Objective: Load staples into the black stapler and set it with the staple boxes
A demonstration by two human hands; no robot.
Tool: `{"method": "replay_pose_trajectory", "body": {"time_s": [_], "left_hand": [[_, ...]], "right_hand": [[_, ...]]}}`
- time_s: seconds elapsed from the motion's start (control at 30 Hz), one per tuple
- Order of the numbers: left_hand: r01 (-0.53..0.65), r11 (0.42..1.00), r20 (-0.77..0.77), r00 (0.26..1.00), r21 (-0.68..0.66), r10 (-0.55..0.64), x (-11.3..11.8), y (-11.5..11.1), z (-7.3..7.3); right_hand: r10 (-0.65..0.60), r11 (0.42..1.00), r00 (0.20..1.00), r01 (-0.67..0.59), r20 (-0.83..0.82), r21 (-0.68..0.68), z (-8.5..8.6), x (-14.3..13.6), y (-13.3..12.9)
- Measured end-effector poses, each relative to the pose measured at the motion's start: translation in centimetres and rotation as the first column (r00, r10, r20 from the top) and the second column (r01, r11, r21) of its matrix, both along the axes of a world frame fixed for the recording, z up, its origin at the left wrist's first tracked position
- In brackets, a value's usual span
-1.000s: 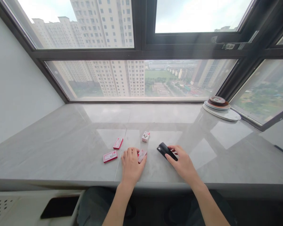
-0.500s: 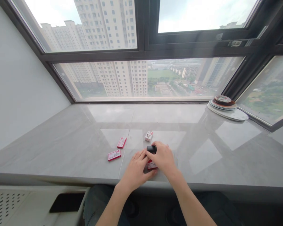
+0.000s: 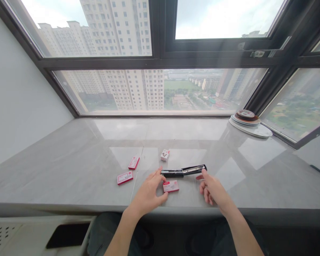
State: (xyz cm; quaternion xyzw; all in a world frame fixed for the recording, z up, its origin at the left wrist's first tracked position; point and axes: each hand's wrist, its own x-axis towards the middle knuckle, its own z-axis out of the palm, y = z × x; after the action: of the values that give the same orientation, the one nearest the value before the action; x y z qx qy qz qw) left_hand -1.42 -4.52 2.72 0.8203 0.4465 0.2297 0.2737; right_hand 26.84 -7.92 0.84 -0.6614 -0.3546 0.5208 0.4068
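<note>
A black stapler (image 3: 173, 173) lies swung wide open on the grey stone sill, its metal insides facing up and its hinged half pointing right. My left hand (image 3: 149, 190) grips the stapler's left end with its fingertips, the thumb spread away from it. Just below the stapler lies a red-and-white staple box (image 3: 171, 186), close to the left thumb. My right hand (image 3: 213, 190) is beside the stapler's right end, one digit at its tip and the other fingers loosely bent with nothing in them.
Two more pink-and-white boxes, a flat box (image 3: 125, 177) and a smaller-looking box (image 3: 134, 163), lie to the left. A small white box (image 3: 165, 155) stands behind the stapler. Stacked plates (image 3: 250, 129) sit by the window at far right. The sill's front edge (image 3: 192, 210) runs near my wrists.
The stapler, mostly covered by my hands before, now lies unfolded. My right hand has moved right, away from my left hand. The staple box in front is uncovered. The view has shifted slightly.
</note>
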Motion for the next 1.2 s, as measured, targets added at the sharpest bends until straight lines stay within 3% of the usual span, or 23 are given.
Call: {"method": "replay_pose_trajectory", "body": {"time_s": [0.1, 0.17, 0.27, 0.4, 0.53, 0.6, 0.7, 0.87, 0.97, 1.07, 1.2], "left_hand": [[-0.006, 1.0, 0.005, 1.0, -0.004, 0.006, 0.2, 0.2, -0.2], [-0.01, 1.0, 0.011, 1.0, -0.022, 0.011, 0.1, 0.4, -0.3], [-0.005, 0.999, 0.013, 1.0, -0.051, 0.006, -0.4, 0.6, -0.4], [-0.008, 1.0, 0.004, 1.0, -0.004, 0.008, -0.6, 0.6, -0.4], [-0.034, 0.997, 0.008, 0.999, 0.073, 0.033, -0.2, 0.0, -0.5], [-0.037, 0.996, 0.009, 0.999, 0.084, 0.036, 0.0, -0.1, -0.6], [-0.038, 0.996, 0.003, 0.999, 0.078, 0.038, 0.0, -0.1, -0.6], [-0.022, 0.998, -0.001, 1.0, 0.065, 0.022, -0.1, 0.1, -0.7], [-0.017, 0.997, 0.001, 1.0, 0.073, 0.017, -0.1, 0.2, -0.5], [-0.015, 0.996, 0.015, 1.0, 0.086, 0.014, -0.2, 0.2, -0.4], [-0.029, 0.997, 0.036, 0.999, 0.07, 0.026, -0.5, 0.3, -0.8]], "right_hand": [[0.315, 0.949, 0.948, -0.314, 0.039, -0.019, 0.2, -3.4, -0.2], [0.367, 0.928, 0.927, -0.37, 0.075, 0.041, 0.1, -5.2, 0.1], [0.306, 0.945, 0.94, -0.319, 0.153, 0.07, -0.3, -5.4, 0.4], [0.235, 0.961, 0.913, -0.27, 0.333, 0.063, 0.4, -3.3, 0.2], [0.117, 0.934, 0.847, -0.271, 0.519, 0.232, 2.3, -4.0, 0.6], [0.148, 0.907, 0.849, -0.321, 0.507, 0.273, 2.8, -5.5, 1.5], [0.255, 0.905, 0.899, -0.352, 0.357, 0.238, 2.4, -8.0, 2.9], [0.203, 0.944, 0.973, -0.225, 0.112, 0.241, 0.4, -10.3, 4.3], [0.165, 0.924, 0.972, -0.212, 0.17, 0.318, 0.6, -11.1, 4.6], [0.152, 0.884, 0.941, -0.266, 0.302, 0.384, 2.1, -11.5, 4.6], [0.219, 0.816, 0.843, -0.434, 0.491, 0.382, 4.2, -10.9, 3.7]]}}
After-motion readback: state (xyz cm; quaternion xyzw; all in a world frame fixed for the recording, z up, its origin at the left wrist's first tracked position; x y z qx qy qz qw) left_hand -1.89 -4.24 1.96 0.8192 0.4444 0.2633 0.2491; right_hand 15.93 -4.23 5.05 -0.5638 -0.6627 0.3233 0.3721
